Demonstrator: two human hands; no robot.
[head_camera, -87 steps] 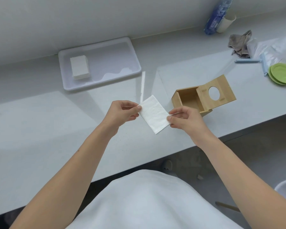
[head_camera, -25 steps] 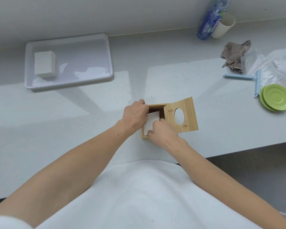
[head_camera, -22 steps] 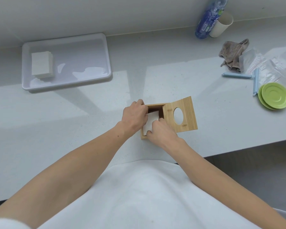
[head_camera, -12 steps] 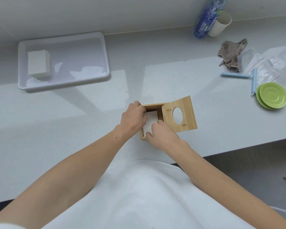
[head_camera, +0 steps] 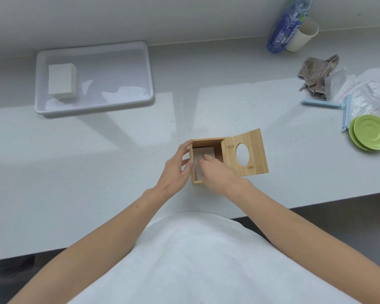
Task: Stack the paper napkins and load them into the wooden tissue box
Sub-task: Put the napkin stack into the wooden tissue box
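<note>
Left hand (head_camera: 177,170) now off the napkin (head_camera: 203,153), grip open; right hand's (head_camera: 217,172) grip unclear; pale grey counter (head_camera: 119,161).

Both hands forward — left (head_camera: 175,170) open, right (head_camera: 215,172) fingers curled.

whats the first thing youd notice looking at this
Both hands meet at the open wooden tissue box at the counter's front middle, the right hand pressing a white napkin inside. Far left, more napkins wait in a white tray.
</note>
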